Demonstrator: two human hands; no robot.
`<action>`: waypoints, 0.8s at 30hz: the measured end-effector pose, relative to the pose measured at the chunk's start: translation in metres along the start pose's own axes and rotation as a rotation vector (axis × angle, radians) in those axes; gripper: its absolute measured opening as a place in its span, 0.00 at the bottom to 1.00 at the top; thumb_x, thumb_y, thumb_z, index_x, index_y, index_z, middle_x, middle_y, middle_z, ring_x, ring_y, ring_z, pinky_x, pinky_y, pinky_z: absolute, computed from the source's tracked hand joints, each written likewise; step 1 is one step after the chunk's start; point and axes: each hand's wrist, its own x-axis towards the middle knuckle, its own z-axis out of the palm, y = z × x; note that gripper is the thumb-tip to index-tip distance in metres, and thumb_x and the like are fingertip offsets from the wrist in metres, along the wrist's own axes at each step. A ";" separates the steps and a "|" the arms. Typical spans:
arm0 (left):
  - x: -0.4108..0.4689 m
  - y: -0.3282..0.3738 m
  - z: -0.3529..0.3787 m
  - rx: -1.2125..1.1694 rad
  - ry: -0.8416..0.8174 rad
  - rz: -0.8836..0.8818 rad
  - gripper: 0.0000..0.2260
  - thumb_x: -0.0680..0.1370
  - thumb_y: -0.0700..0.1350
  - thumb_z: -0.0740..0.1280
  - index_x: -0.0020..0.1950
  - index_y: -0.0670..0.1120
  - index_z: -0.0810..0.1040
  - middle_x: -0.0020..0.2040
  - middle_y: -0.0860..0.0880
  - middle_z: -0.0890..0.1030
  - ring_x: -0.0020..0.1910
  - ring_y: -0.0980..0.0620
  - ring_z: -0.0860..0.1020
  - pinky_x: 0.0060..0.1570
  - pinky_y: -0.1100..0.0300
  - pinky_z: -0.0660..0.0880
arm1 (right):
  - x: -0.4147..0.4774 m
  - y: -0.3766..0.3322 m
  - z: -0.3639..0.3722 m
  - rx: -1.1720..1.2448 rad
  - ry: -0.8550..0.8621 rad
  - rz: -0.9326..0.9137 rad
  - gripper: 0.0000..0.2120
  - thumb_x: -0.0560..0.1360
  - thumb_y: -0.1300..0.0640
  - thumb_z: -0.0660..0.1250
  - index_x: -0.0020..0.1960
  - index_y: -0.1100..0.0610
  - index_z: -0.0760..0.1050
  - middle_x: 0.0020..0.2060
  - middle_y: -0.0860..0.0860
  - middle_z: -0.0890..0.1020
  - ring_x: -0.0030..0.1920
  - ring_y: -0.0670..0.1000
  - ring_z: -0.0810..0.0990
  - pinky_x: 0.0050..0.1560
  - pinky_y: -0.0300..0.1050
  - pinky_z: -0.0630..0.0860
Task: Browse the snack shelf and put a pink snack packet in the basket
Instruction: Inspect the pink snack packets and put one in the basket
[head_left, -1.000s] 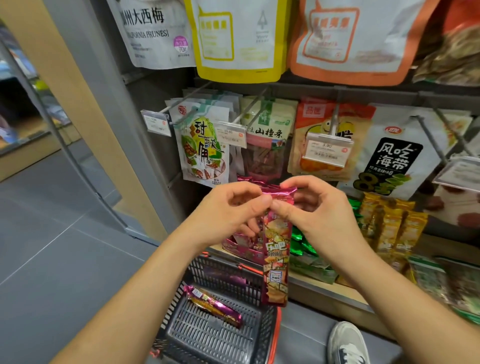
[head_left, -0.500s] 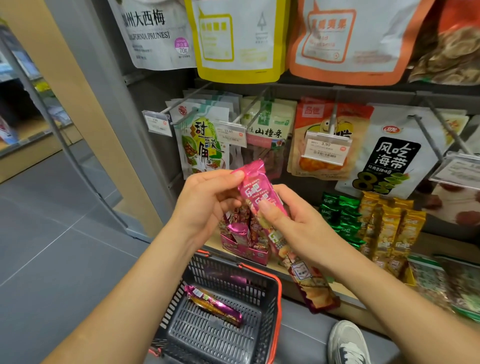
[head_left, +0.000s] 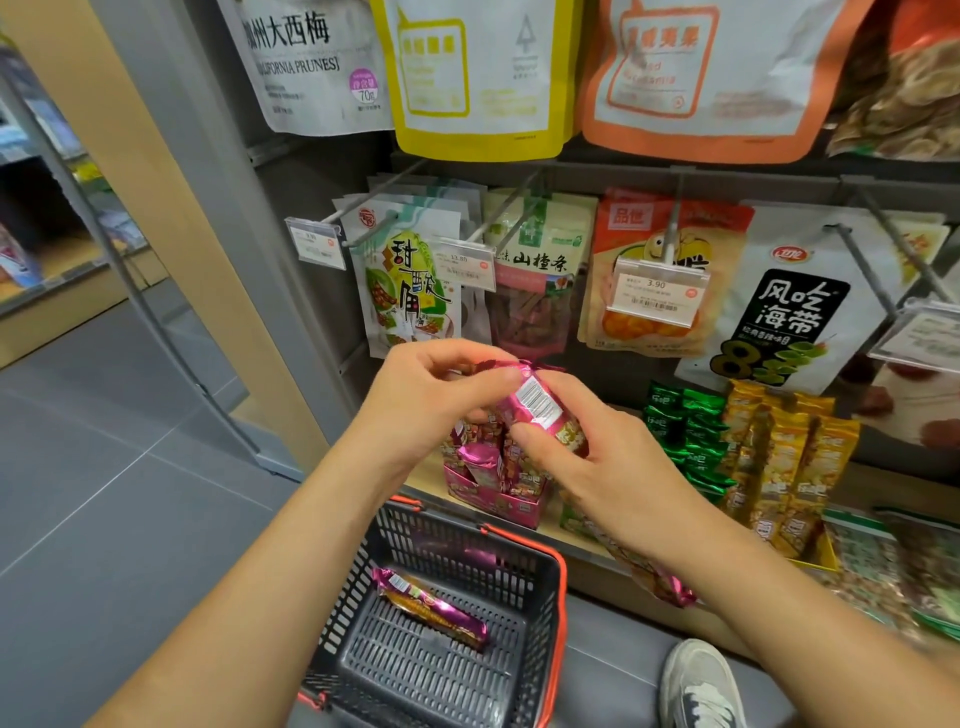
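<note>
My left hand (head_left: 431, 400) pinching the top end of the pink snack packet (head_left: 540, 410), my right hand (head_left: 597, 467) gripping its middle, I see the basket (head_left: 559, 623) below both hands, one other pink packet (head_left: 431, 608) lying inside it, a pink box (head_left: 498, 506) of packets behind my hands

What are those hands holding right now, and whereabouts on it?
A long pink snack packet. The left hand pinches its top end; the right hand grips just below.
</note>
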 end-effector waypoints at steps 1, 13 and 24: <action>0.001 0.000 0.001 -0.040 0.034 -0.029 0.03 0.71 0.43 0.74 0.42 0.50 0.87 0.41 0.47 0.86 0.43 0.50 0.83 0.39 0.62 0.79 | 0.001 0.001 0.000 -0.025 0.007 0.002 0.20 0.74 0.37 0.63 0.65 0.34 0.64 0.48 0.41 0.81 0.44 0.42 0.81 0.44 0.48 0.79; 0.005 -0.004 -0.014 -0.376 0.111 -0.146 0.06 0.66 0.41 0.72 0.38 0.41 0.86 0.40 0.43 0.85 0.43 0.50 0.84 0.41 0.62 0.79 | 0.004 0.007 -0.015 0.198 -0.302 0.168 0.20 0.74 0.43 0.67 0.64 0.43 0.69 0.45 0.48 0.83 0.40 0.50 0.84 0.43 0.49 0.82; 0.004 -0.010 0.004 -0.517 0.071 -0.259 0.25 0.64 0.46 0.75 0.59 0.42 0.76 0.42 0.48 0.84 0.40 0.54 0.82 0.40 0.63 0.78 | 0.003 0.000 -0.004 0.300 -0.254 0.220 0.16 0.78 0.40 0.57 0.57 0.50 0.72 0.33 0.46 0.79 0.31 0.46 0.79 0.34 0.41 0.77</action>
